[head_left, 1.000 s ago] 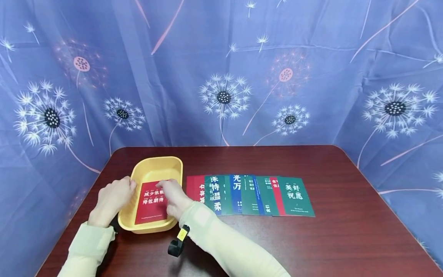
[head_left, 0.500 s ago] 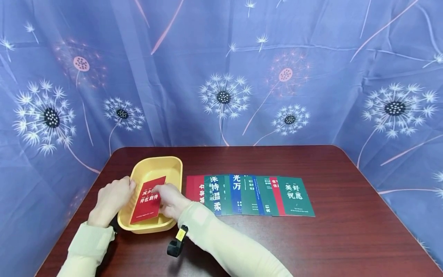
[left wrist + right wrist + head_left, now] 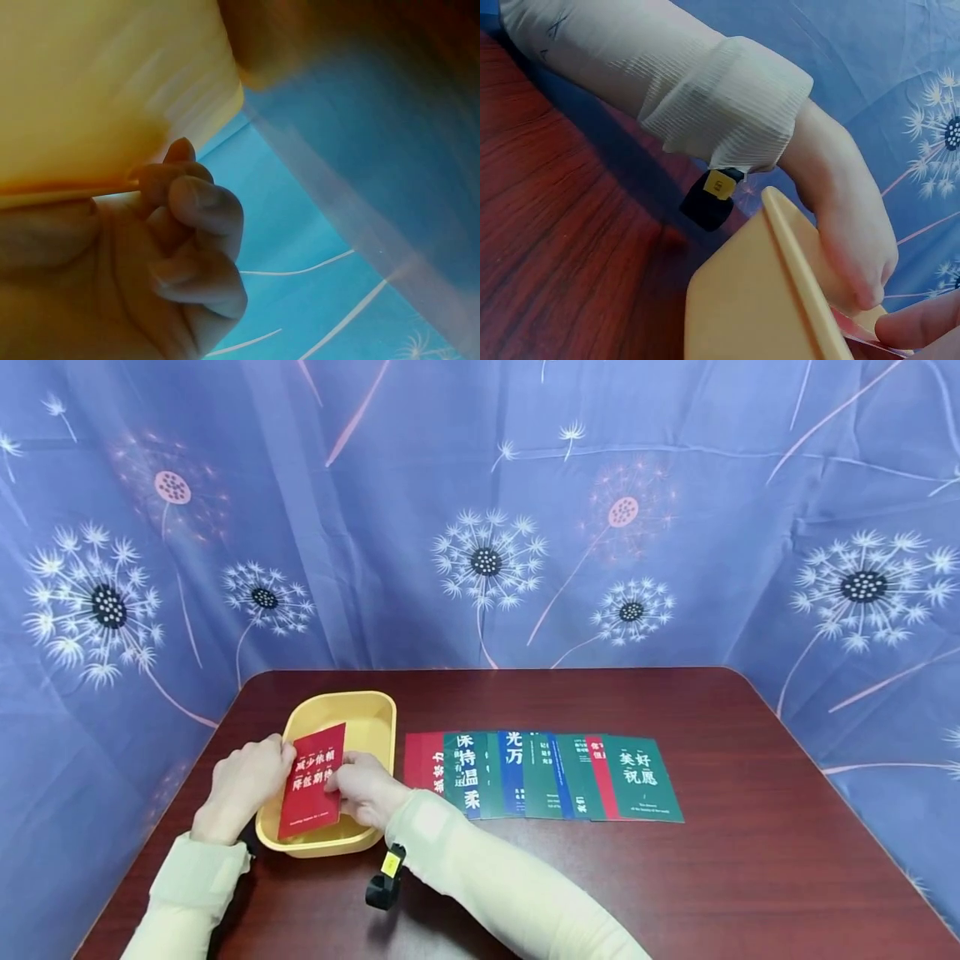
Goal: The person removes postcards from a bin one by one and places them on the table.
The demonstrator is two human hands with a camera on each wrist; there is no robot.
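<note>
A yellow plastic basin (image 3: 341, 697) stands at the left of the table. My left hand (image 3: 243, 785) grips its left rim; in the left wrist view the curled fingers (image 3: 206, 202) sit at the basin's edge. My right hand (image 3: 367, 789) pinches a red card (image 3: 311, 797) with white Chinese writing by its right side, holding it tilted up over the basin. The card hides part of the basin's inside. In the right wrist view, fingertips (image 3: 915, 322) show at the lower right, beside the basin wall (image 3: 750, 292).
Right of the basin lies an overlapping row of red, green and blue cards (image 3: 645, 785) with white writing. They rest on a dark reddish-brown table (image 3: 750, 860). A blue curtain with dandelion prints (image 3: 420, 485) hangs behind. A black mount with a yellow label (image 3: 386, 877) is on the right wrist.
My right hand has raised the red card from lying in the basin to a tilted stance and shifted it slightly left. My left hand stays on the rim. The head view has shifted slightly.
</note>
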